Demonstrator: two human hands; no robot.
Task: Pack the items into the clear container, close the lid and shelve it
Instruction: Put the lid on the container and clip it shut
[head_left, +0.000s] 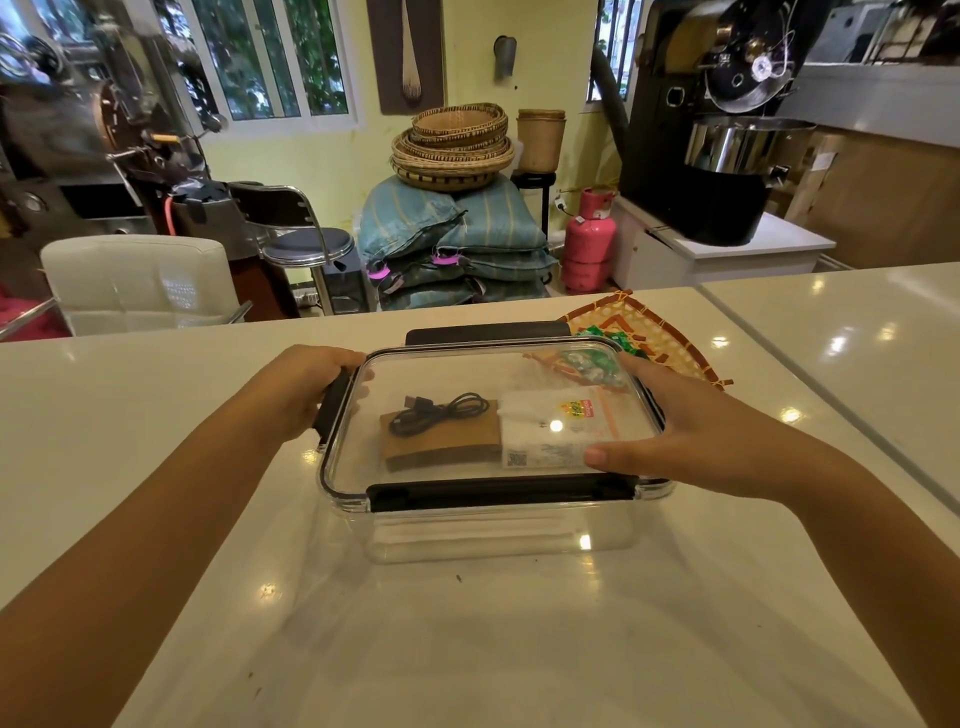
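The clear container (498, 540) stands on the white counter with its clear lid (441, 374) lying on top. Through the lid I see a brown cardboard sleeve (441, 449), a coiled black cable (436, 410), a white packet (550, 436) and green-wrapped sweets (587, 364). Black latches run along the near (498, 491) and far (483, 332) edges. My left hand (306, 389) grips the black latch on the container's left side. My right hand (691, 436) lies over the right edge of the lid, thumb on top of it.
A woven orange tray (665, 338) lies just behind the container's right corner. The counter (467, 649) has a seam to a second slab on the right. Beyond the counter stand a white chair, a stool, stacked sacks with baskets, a pink gas cylinder and a roasting machine.
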